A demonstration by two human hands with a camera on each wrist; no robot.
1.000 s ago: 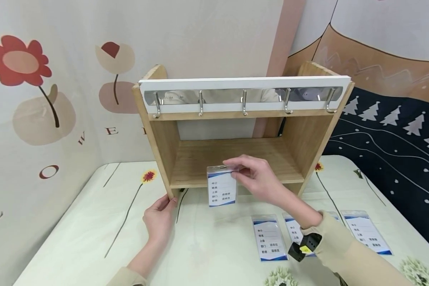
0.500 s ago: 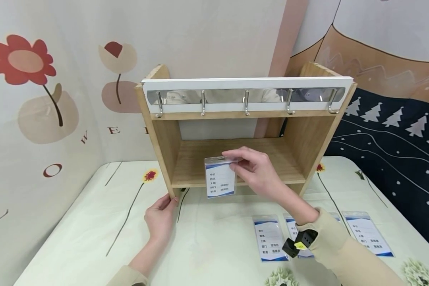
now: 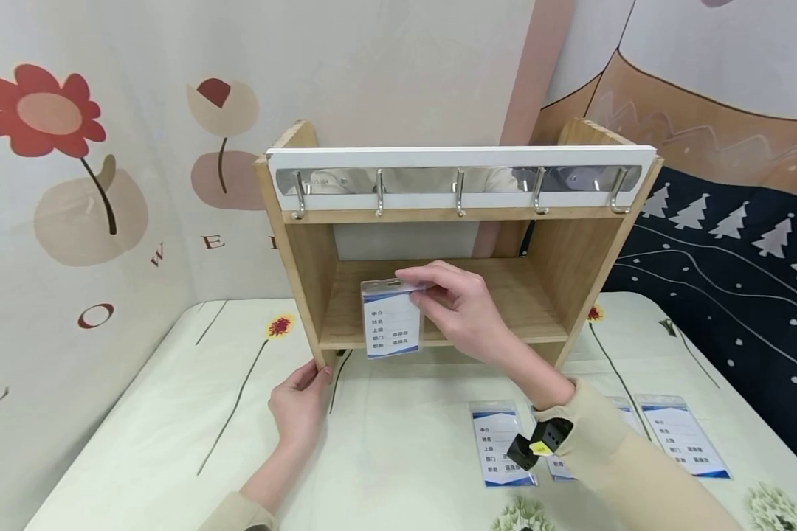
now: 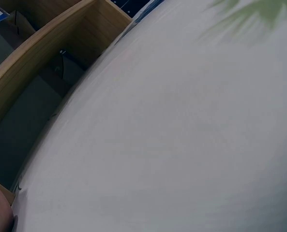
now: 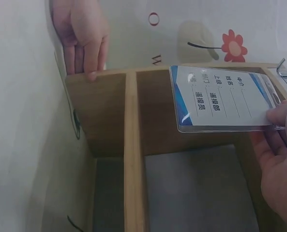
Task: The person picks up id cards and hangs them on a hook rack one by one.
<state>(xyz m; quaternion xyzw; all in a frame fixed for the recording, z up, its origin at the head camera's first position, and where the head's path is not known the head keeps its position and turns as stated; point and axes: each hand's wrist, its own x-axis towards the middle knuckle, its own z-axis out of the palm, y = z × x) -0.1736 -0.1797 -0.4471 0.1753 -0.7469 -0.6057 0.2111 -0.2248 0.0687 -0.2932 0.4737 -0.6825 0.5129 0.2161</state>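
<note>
A pale wooden open-fronted shelf (image 3: pixel 574 254) stands on the bench (image 3: pixel 385 450), which is covered in whitish cloth printed with flowers. Along the shelf's upper front runs a white rail (image 3: pixel 385 156) with a shiny metal strip and five silver hooks (image 3: pixel 460 193). In front of the shelf, the right hand (image 3: pixel 463 308) has its grip pinching the top corner of a flat, clear plastic badge holder (image 3: pixel 393 324) with a blue-and-white card, thumb on the printed face. This badge holder is before the shelf's lower opening, left of its middle, below the hooks and apart from them, slightly tilted. At the shelf's left front foot is the left hand (image 3: pixel 299 405), its grip pinching the wood. Near the shelf's right front, more clear badge holders (image 3: pixel 501 446) with blue-and-white cards lie on the bench, some partly hidden by a beige sleeve (image 3: pixel 631 464).
</note>
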